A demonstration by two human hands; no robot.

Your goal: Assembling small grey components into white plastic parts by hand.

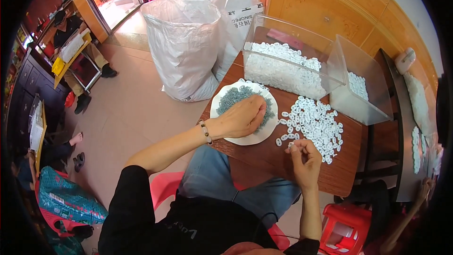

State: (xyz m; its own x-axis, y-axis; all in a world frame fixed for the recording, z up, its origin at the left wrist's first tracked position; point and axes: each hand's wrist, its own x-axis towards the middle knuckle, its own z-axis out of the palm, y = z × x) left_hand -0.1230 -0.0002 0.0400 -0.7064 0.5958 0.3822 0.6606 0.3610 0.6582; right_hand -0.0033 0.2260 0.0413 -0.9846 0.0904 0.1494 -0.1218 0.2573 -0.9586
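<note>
My left hand (243, 115) is over a white scalloped plate (250, 140), its fingers curled together; whatever is in them is hidden. Heaped on that plate are many small grey pieces (231, 100), like little screws or springs, too small to tell which. At the near edge of a loose pile of white oval plastic pieces (318, 123), my right hand (306, 160) pinches one white oval piece (291, 146) between thumb and fingers. Each oval appears to have holes in it.
Behind the pile stand a clear bin (292, 78) and a second clear bin (361, 99), both with white pieces. Large white sacks (181, 42) stand beyond the brown table (337, 179). A red stool (347, 224) is at right; another person (71, 30) sits far left.
</note>
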